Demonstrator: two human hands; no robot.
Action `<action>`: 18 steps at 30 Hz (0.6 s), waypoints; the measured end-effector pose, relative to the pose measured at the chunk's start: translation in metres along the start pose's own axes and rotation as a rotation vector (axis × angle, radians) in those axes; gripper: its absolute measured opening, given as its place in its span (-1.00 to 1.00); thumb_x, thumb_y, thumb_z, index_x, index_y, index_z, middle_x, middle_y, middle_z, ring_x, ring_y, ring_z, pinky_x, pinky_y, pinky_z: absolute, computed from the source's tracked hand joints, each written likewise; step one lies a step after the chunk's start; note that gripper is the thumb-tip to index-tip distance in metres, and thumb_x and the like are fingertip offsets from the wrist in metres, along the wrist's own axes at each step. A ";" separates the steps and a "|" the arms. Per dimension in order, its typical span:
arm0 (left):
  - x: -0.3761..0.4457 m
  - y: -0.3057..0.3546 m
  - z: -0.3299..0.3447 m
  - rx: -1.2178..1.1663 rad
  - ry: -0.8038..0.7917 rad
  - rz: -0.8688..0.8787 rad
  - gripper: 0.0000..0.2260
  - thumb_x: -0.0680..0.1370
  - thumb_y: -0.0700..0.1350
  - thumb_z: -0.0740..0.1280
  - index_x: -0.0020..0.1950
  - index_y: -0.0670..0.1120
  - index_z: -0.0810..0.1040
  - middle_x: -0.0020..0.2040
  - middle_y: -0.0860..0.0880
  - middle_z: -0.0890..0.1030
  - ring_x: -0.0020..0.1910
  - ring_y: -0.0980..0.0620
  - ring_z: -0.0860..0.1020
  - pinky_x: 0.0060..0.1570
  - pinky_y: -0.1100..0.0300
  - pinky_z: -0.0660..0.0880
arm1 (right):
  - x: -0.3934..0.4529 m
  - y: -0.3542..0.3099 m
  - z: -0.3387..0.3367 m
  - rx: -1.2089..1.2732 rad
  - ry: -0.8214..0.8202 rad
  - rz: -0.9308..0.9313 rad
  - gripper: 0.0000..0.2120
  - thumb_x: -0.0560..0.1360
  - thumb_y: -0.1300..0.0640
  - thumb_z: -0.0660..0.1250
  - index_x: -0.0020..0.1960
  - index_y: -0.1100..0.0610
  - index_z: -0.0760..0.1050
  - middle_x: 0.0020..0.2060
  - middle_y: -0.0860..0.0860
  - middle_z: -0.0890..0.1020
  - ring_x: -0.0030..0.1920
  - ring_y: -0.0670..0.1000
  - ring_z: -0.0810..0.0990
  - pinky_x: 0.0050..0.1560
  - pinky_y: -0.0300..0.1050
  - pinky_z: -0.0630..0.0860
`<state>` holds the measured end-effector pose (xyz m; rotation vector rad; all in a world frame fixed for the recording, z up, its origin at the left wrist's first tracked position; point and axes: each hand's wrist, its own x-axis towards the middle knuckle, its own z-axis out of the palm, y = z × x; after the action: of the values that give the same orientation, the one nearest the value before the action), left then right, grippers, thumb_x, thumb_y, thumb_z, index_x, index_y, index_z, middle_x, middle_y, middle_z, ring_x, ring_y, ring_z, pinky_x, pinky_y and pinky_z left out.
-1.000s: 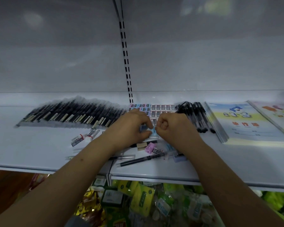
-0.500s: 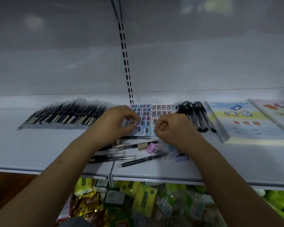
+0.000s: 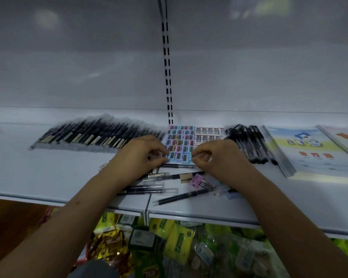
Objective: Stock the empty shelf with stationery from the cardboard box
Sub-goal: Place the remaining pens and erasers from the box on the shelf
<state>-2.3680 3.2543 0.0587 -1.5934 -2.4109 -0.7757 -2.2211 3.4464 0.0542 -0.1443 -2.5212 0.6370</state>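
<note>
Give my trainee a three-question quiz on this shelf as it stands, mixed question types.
1. True or false: the notebooks lie at the right end of the shelf.
2. Multiple choice: the block of sharpeners sits between
A. two rows of pens
B. two stacks of notebooks
C. a pen row and a box
3. Fill in: the loose pink sharpener lies nearer the shelf's ____ edge than the block.

Key: 1 true. 2 A: wrapped pens on the left, black pens on the right. 3 front. Both hands, left and right, work at the block's front row.
</note>
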 end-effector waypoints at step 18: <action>0.022 0.025 0.004 0.107 -0.058 0.147 -0.86 0.52 -0.01 0.45 0.05 0.01 0.69 -0.04 0.12 0.60 -0.08 0.18 0.52 0.01 0.14 0.52 | 0.002 -0.004 -0.004 -0.038 -0.071 0.056 -0.83 0.53 0.16 0.32 -0.04 0.06 0.70 -0.23 -0.04 0.70 -0.20 -0.09 0.63 -0.09 -0.25 0.53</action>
<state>-2.3542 3.2817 0.0720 -1.7487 -2.2990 -0.5720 -2.2205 3.4448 0.0595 -0.2104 -2.6068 0.6272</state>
